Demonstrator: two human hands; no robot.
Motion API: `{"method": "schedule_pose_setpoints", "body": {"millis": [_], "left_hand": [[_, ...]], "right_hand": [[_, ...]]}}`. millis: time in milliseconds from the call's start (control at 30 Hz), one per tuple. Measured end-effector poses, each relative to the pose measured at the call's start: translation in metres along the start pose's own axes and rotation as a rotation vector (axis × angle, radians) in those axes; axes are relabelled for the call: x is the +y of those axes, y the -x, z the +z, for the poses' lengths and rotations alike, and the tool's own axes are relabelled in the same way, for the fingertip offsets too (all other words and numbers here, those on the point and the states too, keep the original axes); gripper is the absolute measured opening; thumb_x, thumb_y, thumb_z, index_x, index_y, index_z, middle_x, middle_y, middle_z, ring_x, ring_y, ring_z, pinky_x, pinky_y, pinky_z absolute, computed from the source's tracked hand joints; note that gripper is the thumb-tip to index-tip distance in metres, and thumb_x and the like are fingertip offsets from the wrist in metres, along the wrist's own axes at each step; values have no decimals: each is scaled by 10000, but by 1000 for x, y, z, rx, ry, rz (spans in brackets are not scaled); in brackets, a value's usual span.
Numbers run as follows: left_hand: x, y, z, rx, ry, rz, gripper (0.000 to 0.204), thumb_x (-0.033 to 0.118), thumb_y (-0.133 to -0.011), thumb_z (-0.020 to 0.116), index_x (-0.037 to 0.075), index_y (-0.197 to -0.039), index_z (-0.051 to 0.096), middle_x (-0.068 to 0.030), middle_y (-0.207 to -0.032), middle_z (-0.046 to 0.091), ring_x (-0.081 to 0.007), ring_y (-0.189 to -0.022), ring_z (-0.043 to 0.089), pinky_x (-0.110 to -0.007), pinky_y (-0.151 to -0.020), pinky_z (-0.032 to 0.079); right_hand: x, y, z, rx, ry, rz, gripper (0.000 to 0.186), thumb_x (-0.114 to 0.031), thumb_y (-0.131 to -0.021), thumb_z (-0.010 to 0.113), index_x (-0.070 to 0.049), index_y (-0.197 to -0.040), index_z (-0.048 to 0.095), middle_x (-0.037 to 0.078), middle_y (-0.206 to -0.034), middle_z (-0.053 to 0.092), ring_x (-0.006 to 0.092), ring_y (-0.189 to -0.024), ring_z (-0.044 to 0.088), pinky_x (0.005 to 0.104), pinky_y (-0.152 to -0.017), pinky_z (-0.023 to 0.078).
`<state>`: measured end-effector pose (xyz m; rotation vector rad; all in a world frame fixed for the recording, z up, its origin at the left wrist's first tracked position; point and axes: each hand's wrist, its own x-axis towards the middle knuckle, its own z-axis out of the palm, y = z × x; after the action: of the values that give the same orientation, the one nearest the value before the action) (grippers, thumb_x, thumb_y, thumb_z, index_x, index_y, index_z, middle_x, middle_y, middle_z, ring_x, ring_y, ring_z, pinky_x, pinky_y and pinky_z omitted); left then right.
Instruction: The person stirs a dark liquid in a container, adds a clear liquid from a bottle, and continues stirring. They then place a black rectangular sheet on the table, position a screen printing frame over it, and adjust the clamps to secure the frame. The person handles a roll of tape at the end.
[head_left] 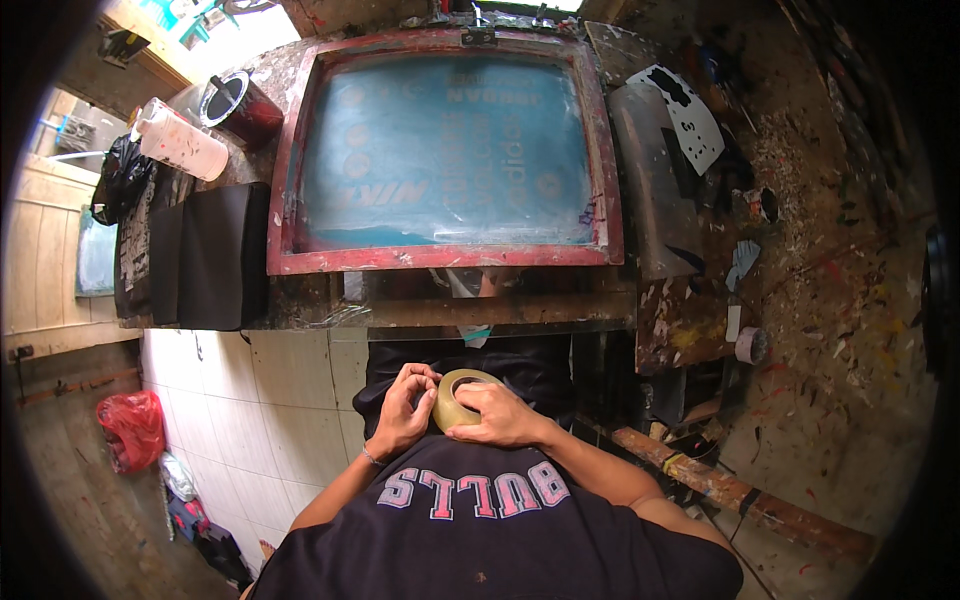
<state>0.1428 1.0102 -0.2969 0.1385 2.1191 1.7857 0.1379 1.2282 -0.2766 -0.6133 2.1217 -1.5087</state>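
A roll of clear yellowish packing tape (449, 411) is held in front of my chest, above my lap. My right hand (503, 414) grips it from the right, with fingers reaching into the ring's hole. At the roll's left edge is my left hand (402, 410), its fingers curled and the thumb drawn in against them. Whatever is pinched there is too small to make out. On the table beyond my hands lies a screen-printing frame (450, 258) of red-stained wood, with a blue mesh (400, 150) that carries faint lettering and shapes.
Left of the frame stand a dark ink can (255, 118), a stained white bottle (182, 145) and black sheets (222, 255). On the right are a spotted white sheet (690, 120) and a small tape roll (751, 346). A red plastic bag (131, 430) lies low at the left.
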Motion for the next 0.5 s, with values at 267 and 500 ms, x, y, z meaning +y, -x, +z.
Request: {"method": "schedule_pose_setpoints", "body": {"millis": [267,500], "left_hand": [[-8,4,2,30,4,47,45,-58,-920,573,-16,-933,566,-133,-1098,543,-244,-1065,631,-340,-944,506],[16,0,0,68,31,-40,177,-26,-931,604,-28,-1106,632,-139,-1223,593,-248,-1132,633,-332,-969,505]], "right_hand": [[-4,-1,-2,-21,-28,38,428,-345,-803,773,44,-846,601,196,-881,612,387,-892,616,471,-808,476],[-4,-1,-1,-3,8,28,426,-338,-800,772,51,-856,610,203,-888,620,393,-894,620,474,-801,481]]}}
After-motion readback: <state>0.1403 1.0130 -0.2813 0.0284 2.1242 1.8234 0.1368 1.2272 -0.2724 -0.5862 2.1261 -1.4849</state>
